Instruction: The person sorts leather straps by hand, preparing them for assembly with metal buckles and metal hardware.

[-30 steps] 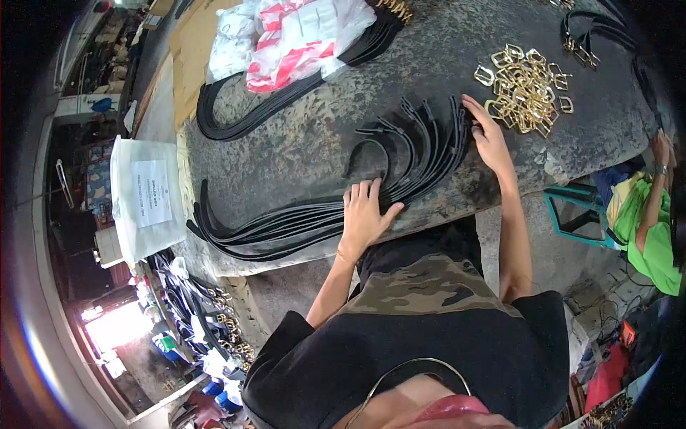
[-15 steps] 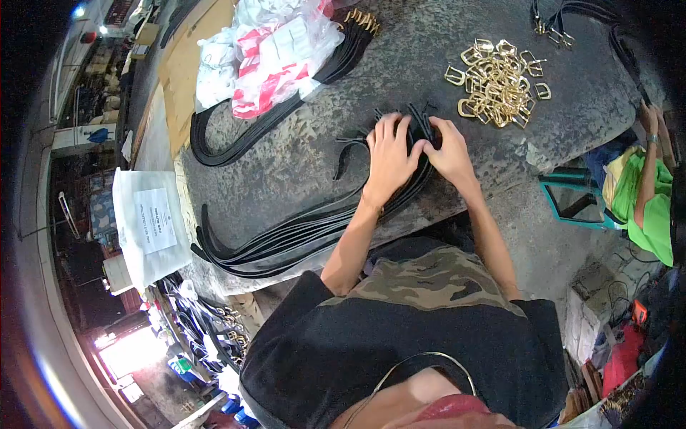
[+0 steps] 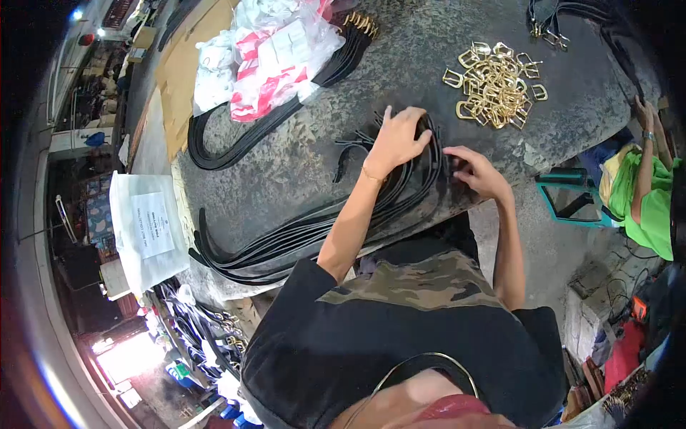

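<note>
A bundle of long black belt straps (image 3: pixel 307 232) curves across the worktable, with its ends bunched under my left hand (image 3: pixel 400 143). The fingers of that hand are bent around the strap ends, and its thumb lies over them. Just right of the bundle is my right hand (image 3: pixel 482 174), apart from the straps, with fingers loosely curled and a gap between thumb and forefinger. No object shows in it. Past both hands lies a pile of gold belt buckles (image 3: pixel 496 86).
Plastic bags (image 3: pixel 275 61) lie on another stack of black straps with gold ends. A labelled white bin (image 3: pixel 148 236) stands at the table's left edge. Buckled straps (image 3: pixel 550 32) lie far right, near another person's hand (image 3: pixel 644 118). A teal frame (image 3: pixel 572 199) is beside the table.
My right hand has moved away from the straps, to the right and toward me. My left hand remains at the strap ends, which now curve in a loop beside it.
</note>
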Tool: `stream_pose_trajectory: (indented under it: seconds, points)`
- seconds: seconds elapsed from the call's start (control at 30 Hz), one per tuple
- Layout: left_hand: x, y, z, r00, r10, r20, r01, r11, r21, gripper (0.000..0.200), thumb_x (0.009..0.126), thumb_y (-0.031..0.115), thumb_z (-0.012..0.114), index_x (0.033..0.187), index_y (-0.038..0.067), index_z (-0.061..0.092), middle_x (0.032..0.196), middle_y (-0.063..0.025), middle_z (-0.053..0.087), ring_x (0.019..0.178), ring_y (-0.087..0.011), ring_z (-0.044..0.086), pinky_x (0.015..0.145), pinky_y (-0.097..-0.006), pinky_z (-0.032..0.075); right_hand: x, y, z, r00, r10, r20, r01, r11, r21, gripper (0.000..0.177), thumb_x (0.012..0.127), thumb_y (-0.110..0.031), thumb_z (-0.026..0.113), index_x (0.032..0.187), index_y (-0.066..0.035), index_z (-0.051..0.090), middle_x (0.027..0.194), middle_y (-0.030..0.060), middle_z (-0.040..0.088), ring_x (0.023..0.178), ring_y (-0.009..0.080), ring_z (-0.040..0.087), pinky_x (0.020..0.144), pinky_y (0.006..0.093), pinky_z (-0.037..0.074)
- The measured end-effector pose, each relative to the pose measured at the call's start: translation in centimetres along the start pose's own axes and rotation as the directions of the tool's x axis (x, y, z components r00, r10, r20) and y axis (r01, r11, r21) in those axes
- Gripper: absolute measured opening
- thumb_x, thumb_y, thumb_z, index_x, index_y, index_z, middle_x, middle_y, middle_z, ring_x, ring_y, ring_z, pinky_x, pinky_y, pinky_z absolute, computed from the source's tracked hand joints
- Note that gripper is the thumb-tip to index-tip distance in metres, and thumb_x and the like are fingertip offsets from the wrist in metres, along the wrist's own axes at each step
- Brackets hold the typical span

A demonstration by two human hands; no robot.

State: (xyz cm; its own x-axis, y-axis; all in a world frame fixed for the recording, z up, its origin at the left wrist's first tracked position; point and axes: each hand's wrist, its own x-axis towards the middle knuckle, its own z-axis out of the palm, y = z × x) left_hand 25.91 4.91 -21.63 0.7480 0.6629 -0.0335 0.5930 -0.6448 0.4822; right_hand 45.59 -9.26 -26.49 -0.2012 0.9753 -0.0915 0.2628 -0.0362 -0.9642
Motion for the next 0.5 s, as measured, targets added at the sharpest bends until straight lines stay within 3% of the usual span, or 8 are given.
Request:
stream_pose_trajectory:
  seconds: [0.07,0.13,0.2,0.27,0.3,0.4,0.47,0.5]
  points:
    - [-2.1,1.4,-0.3,0.926,0.181,-0.331,-0.155,0.983,0.101,0.043,0.081,0.022,0.064,0.118,0.0,0.056,0.117,-0.0184,0.055,0.112,-0.0368,0.051,0.105,-0.0571,0.03,0.3,-0.5,0.2,0.996,-0.073,-0.05,0.074,0.997,0.004,0.052,0.075,0.007,0.068,0.123,-0.007,0.057,0.099,0.0043,0.056,0.087,0.0143,0.054,0.068,0.0278,0.048]
    - [-6.5,2.1,-1.3,0.877,-0.069,-0.476,0.048,0.997,-0.056,0.034,0.083,0.015,0.065,0.113,0.0,0.059,0.115,-0.0191,0.057,0.108,-0.037,0.053,0.096,-0.0424,0.042,0.3,-0.7,-0.4,0.999,0.007,0.035,-0.006,1.0,-0.031,0.04,0.07,0.003,0.073,0.108,-0.006,0.064,0.092,0.0045,0.056,0.086,0.016,0.055,0.072,0.0275,0.046]
    - [-10.3,2.1,-1.1,0.862,-0.222,-0.456,0.218,0.974,-0.064,0.024,0.084,0.015,0.064,0.102,0.0,0.06,0.103,-0.0168,0.06,0.099,-0.0361,0.055,0.087,-0.0435,0.044,-0.4,-0.7,-0.2,0.997,-0.045,-0.068,0.053,0.99,0.128,0.027,0.075,-0.001,0.073,0.1,-0.002,0.067,0.087,0.0024,0.06,0.08,0.0121,0.056,0.067,0.0254,0.045]
    - [-13.6,3.0,-0.1,0.848,-0.363,-0.386,0.378,0.925,-0.041,0.027,0.083,0.021,0.067,0.1,0.0,0.062,0.106,-0.0173,0.057,0.1,-0.0364,0.052,0.088,-0.0437,0.043,-1.3,-1.0,0.1,0.935,0.257,-0.243,-0.144,0.904,0.402,0.02,0.083,-0.007,0.069,0.102,0.0,0.067,0.08,0.0003,0.062,0.069,0.0077,0.054,0.061,0.024,0.044]
    - [-14.6,3.2,0.5,0.864,-0.339,-0.371,0.353,0.935,-0.032,0.029,0.083,0.022,0.068,0.101,0.0,0.062,0.107,-0.0176,0.055,0.101,-0.0367,0.051,0.089,-0.0435,0.042,-1.5,-1.6,0.5,0.919,0.239,-0.312,-0.077,0.888,0.453,0.018,0.093,-0.009,0.059,0.103,0.004,0.066,0.074,-0.002,0.059,0.066,0.0056,0.051,0.058,0.0218,0.041]
    - [-15.8,4.0,0.9,0.876,-0.347,-0.335,0.342,0.937,-0.076,0.03,0.083,0.02,0.068,0.104,-0.002,0.062,0.111,-0.0174,0.053,0.104,-0.0355,0.05,0.092,-0.0418,0.041,-1.2,-5.4,1.7,0.811,0.173,-0.559,-0.006,0.958,0.288,0.02,0.095,-0.013,0.057,0.103,0.003,0.067,0.071,-0.0023,0.057,0.063,0.0052,0.048,0.058,0.0213,0.04]
    - [-14.7,5.7,-1.3,0.798,-0.336,-0.501,0.262,0.941,-0.214,0.034,0.082,0.021,0.068,0.108,0.0,0.062,0.11,-0.0166,0.054,0.104,-0.0331,0.051,0.09,-0.0413,0.041,-0.6,-7.4,2.1,0.765,0.196,-0.613,-0.049,0.967,0.248,0.023,0.097,-0.016,0.056,0.1,0.004,0.067,0.07,-0.0007,0.057,0.063,0.0058,0.047,0.059,0.0215,0.04]
    - [-13.5,6.7,-3.3,0.851,-0.262,-0.456,0.126,0.943,-0.307,0.033,0.084,0.018,0.066,0.109,-0.002,0.06,0.112,-0.018,0.056,0.105,-0.0343,0.053,0.092,-0.0412,0.042,-0.1,-8.4,2.3,0.717,0.03,-0.697,0.029,0.997,0.073,0.021,0.095,-0.016,0.058,0.097,0.002,0.068,0.067,0.0037,0.057,0.059,0.0076,0.048,0.056,0.0242,0.039]
